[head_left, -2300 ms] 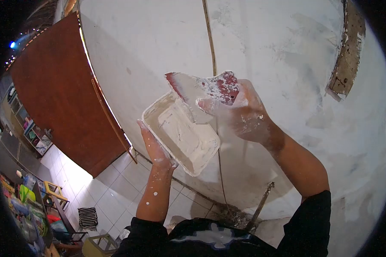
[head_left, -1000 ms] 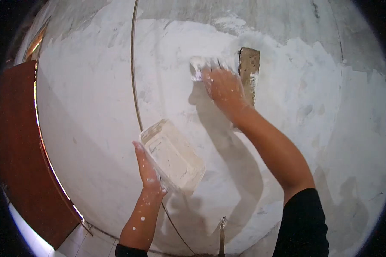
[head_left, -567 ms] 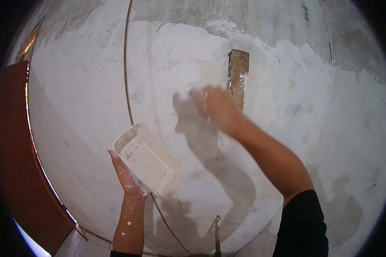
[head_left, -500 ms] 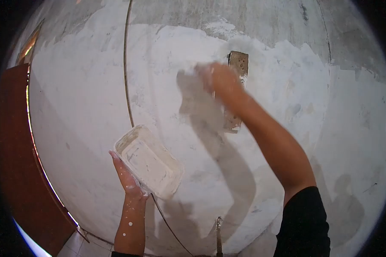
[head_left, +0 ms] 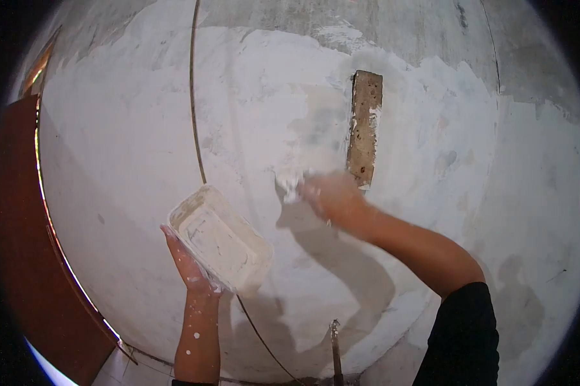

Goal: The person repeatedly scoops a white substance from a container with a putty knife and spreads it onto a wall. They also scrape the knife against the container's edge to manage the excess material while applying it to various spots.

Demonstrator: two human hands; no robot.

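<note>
Patchy white wall (head_left: 135, 148) fills pretty much everything, brown door (head_left: 20, 244) at the far left. Left hand (head_left: 188, 264) cups a putty tray (head_left: 219, 239) from below. Further right, the right hand (head_left: 332, 196) grips a blurry scraper (head_left: 291, 183) flat on the wall, just under a bare brick strip (head_left: 365, 125).

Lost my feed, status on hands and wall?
Left hand holds putty tray. Right hand presses scraper on wall, beside bare recess. Nothing blocking.

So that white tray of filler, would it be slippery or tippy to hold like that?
Probably slippery: the tray is smeared white all over, and so is the left hand. It likely tips easily, since it rests tilted on that one hand. It seems fairly light, as only a thin coat shows inside.
</note>
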